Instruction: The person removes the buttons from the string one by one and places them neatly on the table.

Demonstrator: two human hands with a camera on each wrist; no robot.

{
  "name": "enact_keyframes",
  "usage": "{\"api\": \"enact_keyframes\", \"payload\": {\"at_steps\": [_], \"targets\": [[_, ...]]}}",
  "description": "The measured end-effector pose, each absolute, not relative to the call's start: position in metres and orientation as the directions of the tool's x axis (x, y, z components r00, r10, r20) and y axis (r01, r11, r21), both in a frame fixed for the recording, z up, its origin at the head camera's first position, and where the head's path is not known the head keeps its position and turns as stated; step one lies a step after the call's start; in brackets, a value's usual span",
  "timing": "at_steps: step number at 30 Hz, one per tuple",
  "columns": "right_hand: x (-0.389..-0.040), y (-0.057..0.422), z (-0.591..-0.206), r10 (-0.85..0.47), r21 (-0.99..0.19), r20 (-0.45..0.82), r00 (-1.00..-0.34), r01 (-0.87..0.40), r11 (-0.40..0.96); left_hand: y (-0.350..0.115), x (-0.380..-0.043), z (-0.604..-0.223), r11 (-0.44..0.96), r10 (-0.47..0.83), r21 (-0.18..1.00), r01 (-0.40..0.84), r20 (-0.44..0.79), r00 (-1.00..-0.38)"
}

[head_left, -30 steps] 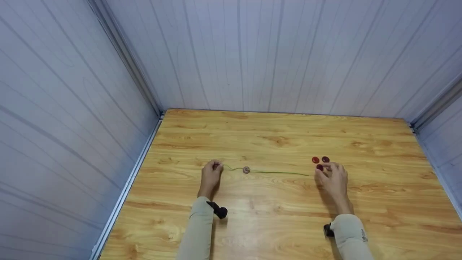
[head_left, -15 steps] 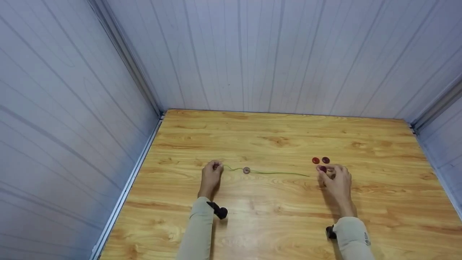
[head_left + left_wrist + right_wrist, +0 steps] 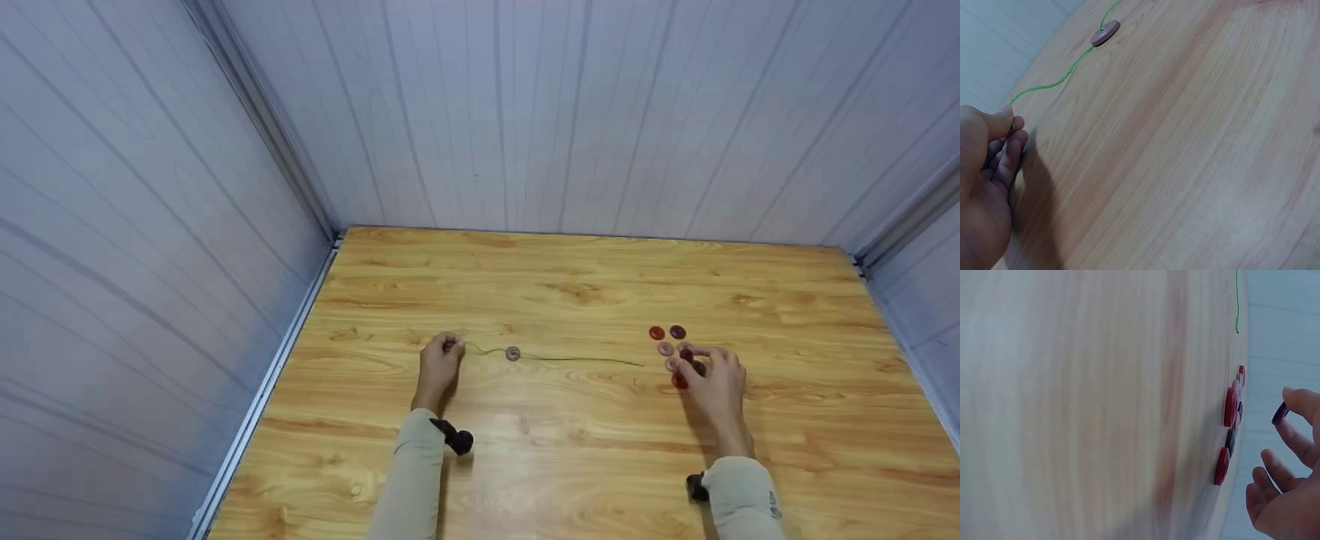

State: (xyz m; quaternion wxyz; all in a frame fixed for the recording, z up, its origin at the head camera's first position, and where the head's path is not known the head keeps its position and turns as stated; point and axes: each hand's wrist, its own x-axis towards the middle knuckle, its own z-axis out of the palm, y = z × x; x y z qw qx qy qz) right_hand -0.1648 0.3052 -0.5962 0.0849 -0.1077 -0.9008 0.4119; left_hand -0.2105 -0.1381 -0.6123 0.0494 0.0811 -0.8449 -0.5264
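My left hand (image 3: 438,369) pinches one end of a thin green cord (image 3: 1050,85) between thumb and fingertips. A pinkish-brown button (image 3: 1105,34) is threaded on the cord, a short way from those fingers. From there the cord (image 3: 581,358) runs right along the wooden table, its far end loose. My right hand (image 3: 720,386) holds a dark red button (image 3: 1279,414) on edge between thumb and forefinger, raised above several loose buttons. Among these, a red button (image 3: 656,332), a dark maroon button (image 3: 678,331) and a pink button (image 3: 665,349) show clearly; the hand partly covers others.
The wood-grain table (image 3: 577,465) meets a pale panel wall (image 3: 540,120) at the back. Another panel wall (image 3: 135,262) rises on the left, with a metal strip along its foot. Black wrist cameras sit at both cuffs.
My right hand has moved right and slightly toward me, carrying the dark red button. Pink and red buttons it covered now show. My left hand, the cord and its threaded button have stayed put.
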Motion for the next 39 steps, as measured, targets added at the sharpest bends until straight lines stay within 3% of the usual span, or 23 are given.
{"api": "enact_keyframes", "payload": {"at_steps": [26, 39], "targets": [[-0.143, 0.322, -0.599, 0.313, -0.725, -0.051, -0.948, 0.251, 0.641, -0.138, -0.211, -0.613, 0.437, -0.194, 0.896, -0.074, 0.013, -0.981], [-0.131, 0.326, -0.598, 0.330, -0.653, -0.115, -0.937, 0.322, 0.685, -0.137, -0.211, -0.613, 0.434, -0.207, 0.896, -0.097, -0.005, -0.978]]}}
